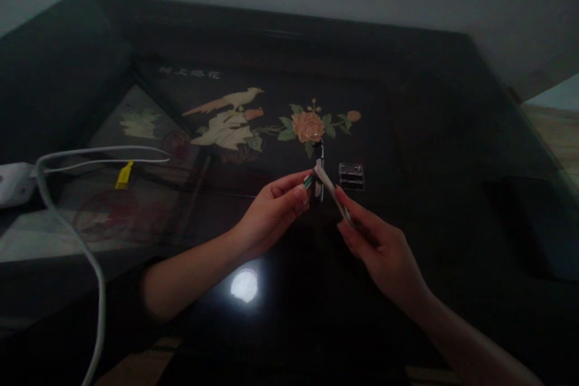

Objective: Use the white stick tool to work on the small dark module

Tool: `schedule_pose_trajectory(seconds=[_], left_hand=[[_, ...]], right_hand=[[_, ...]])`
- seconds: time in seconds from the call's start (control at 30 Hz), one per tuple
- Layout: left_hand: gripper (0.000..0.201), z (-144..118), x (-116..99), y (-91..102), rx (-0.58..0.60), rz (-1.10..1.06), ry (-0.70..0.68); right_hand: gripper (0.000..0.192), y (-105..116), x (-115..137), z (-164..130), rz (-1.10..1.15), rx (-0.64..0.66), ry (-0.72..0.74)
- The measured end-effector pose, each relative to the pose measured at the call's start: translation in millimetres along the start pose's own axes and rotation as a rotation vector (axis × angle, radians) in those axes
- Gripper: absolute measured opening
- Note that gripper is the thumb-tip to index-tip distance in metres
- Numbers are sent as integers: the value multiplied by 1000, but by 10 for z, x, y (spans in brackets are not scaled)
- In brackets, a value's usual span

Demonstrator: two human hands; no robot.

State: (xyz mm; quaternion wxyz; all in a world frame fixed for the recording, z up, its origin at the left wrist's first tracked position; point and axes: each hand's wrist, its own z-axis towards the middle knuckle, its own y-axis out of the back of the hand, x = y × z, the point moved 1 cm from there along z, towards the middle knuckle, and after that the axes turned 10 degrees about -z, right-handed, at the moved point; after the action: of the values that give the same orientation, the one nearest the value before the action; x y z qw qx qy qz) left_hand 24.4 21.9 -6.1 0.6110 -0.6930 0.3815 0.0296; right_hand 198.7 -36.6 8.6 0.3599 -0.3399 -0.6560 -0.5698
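Head camera looks down at two bare hands that meet over a dark shiny table top (452, 132) with a bird and a pink flower painted on it.

The left hand (271, 214) has its thumb and first fingers pinched shut on the end of a small dark piece with green and white bits (309, 181). It is too dim to tell what that piece is. The right hand (380, 247) has its fingers closed on a thin pale stick-like tool (332, 193) that slants up toward 11 o'clock. Its tip meets the small piece right where the hands come together, near the middle of the view.

To do this well, I think the left hand should hold very still and let only the tool tip move, in tiny pushes. The light is poor, so going slowly seems wise.

A small clear plastic case (351, 175) lies on the table just beyond the hands, at about 1 o'clock from them. A white cable (90, 259) loops at 9 o'clock, well apart, with a yellow tag (123, 175) and a white plug block (13, 184) at the left edge. The table's far edge meets a pale wall at 12 o'clock. Toward 3 o'clock the table looks bare, so the right elbow has room to swing.
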Motion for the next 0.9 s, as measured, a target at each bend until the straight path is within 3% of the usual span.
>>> schedule_pose_trajectory(seconds=[0.4, 0.9], left_hand=[[39, 3, -11, 9, 17, 15, 1], [38, -13, -12, -4, -8, 19, 18]], right_hand=[[43, -36, 66, -84, 76, 85, 97], [44, 9, -16, 10, -14, -18, 17]])
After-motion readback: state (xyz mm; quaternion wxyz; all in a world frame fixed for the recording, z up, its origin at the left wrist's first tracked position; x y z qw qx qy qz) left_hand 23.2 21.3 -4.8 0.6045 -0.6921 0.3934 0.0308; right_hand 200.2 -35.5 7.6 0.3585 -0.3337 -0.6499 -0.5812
